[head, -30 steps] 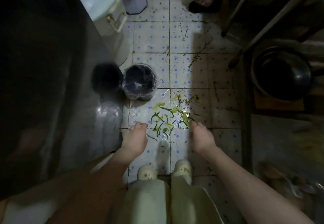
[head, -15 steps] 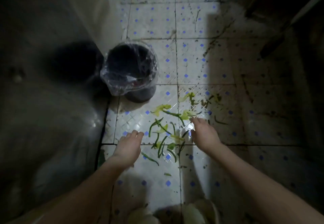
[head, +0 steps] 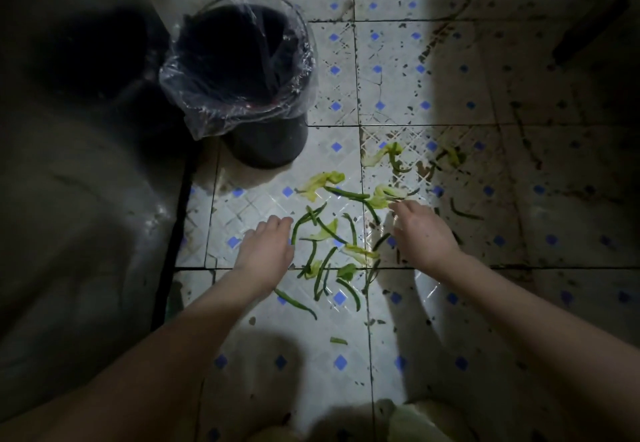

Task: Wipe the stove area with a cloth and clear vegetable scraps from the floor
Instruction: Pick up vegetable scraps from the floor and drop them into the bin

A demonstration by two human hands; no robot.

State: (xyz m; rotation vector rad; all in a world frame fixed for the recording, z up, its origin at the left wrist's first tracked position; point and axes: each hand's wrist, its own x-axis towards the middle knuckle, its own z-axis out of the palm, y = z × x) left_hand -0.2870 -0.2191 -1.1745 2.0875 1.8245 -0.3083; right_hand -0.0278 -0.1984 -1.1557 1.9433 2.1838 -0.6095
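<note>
Green vegetable scraps [head: 332, 233], thin bean strips and pale leaf pieces, lie scattered on the white floor tiles [head: 311, 348] with blue diamonds. My left hand [head: 266, 251] hovers low at the left edge of the pile, fingers relaxed and pointing forward, holding nothing. My right hand [head: 424, 233] reaches in from the right side, and its fingertips touch a pale leaf piece [head: 384, 197] at the far edge of the pile. A black bin [head: 242, 71] lined with a clear plastic bag stands just beyond the scraps, to the left. No cloth is in view.
A dark metal cabinet side [head: 86, 199] runs along the left of the floor. The tiles on the right [head: 519, 130] are in shadow and speckled with dirt, with a few stray scraps [head: 464, 213]. My light-coloured slippers [head: 405, 417] show at the bottom edge.
The view has dropped much closer to the floor. Both hands have come down to the scrap pile, the right one reaching further forward to the pale leaf pieces.
</note>
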